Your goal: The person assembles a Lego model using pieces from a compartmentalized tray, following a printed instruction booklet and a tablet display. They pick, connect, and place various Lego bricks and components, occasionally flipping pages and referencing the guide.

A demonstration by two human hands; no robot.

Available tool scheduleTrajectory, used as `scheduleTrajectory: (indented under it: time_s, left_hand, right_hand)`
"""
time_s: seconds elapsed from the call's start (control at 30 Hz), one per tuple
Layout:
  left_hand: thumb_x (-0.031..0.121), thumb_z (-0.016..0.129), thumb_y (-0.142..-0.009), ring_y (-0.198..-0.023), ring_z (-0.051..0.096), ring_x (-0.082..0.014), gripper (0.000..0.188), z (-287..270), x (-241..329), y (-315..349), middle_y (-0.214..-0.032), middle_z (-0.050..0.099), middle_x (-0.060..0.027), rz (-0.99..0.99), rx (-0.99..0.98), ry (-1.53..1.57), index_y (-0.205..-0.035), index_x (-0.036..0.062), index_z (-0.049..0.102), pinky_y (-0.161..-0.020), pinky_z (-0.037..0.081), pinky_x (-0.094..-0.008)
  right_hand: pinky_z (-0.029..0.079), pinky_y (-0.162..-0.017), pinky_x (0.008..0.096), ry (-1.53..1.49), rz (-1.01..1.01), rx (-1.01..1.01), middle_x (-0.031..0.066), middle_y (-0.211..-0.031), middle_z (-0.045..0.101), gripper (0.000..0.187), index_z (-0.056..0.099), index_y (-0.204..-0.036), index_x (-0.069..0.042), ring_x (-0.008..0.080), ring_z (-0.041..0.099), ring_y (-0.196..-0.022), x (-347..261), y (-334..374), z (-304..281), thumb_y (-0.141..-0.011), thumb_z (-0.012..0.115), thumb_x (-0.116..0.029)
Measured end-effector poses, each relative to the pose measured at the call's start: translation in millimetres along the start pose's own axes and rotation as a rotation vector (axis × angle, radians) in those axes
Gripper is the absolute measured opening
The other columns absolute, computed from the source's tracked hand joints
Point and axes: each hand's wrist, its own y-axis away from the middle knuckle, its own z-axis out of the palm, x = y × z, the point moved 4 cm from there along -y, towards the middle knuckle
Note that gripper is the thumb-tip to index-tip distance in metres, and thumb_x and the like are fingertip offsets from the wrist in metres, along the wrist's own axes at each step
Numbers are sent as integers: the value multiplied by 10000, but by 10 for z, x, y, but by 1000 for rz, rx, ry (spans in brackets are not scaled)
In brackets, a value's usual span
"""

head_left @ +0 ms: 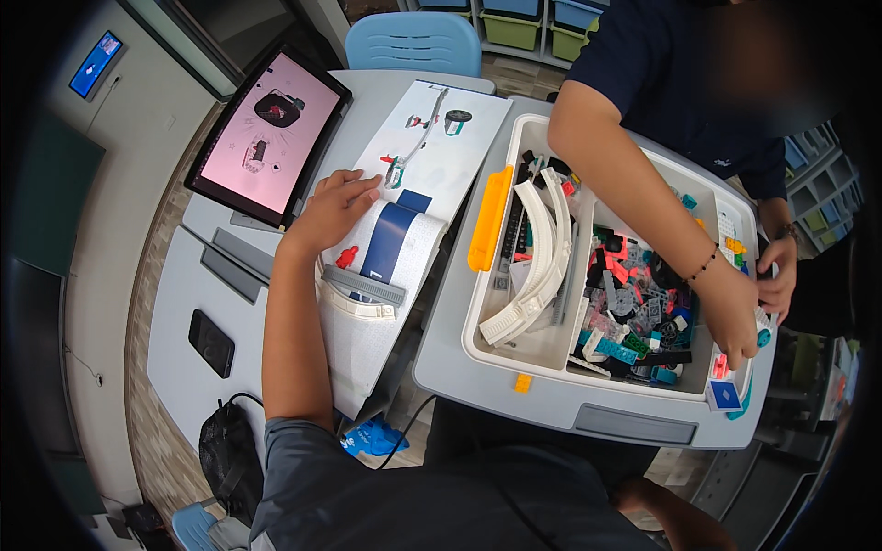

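Observation:
My left hand [335,209] rests palm down on a large printed sheet [377,142], its fingers stretched out and apart with nothing in them. Just past the fingertips is a small green, white and red brick figure [395,173]; I cannot tell whether it is printed or real. Near my wrist lie a red piece [346,257], a long grey studded piece [363,286] and a white curved track piece [358,305]. My right hand [636,497] is low by my lap, below the table edge; its fingers do not show clearly.
A white tray [470,340] holds loose bricks and curved white tracks [537,266]. A co-worker's hand [730,317] reaches over it to the right rim; their other hand [781,275] is beside it. A screen [266,138], a phone [211,343] and a black bag [230,455] are left.

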Motion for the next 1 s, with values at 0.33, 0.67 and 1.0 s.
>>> scheduleTrajectory:
  time_s: [0.33,0.67,1.0]
  left_hand:
    - [369,599,-1058,-1392,490,-359,376,23,13,-163,-1445,581,-179,233,82,43,-1369,188,704,-1194,355,-449]
    - [287,507,-1111,-1414,461,-330,389,-29,-13,-120,-1453,537,-178,175,6,-46,-1422,106,653,-1184,373,-408]
    - [305,457,-1128,-1422,442,-344,420,-27,15,-4,-1463,514,-198,162,-6,-39,-1446,93,630,-1194,355,-424]
  right_hand:
    - [565,-873,493,29,-113,106,167,-1006,767,514,789,-1014,-118,384,722,-980,-54,-138,180,-928,519,-546]
    - [561,-800,515,-42,-177,430,217,-900,746,486,786,-882,-44,412,711,-875,-259,106,-256,-908,559,-473]
    - [527,-894,498,-403,-107,392,235,-1066,745,566,761,-1074,-1,405,695,-1007,-725,1047,-780,-1042,500,-503]
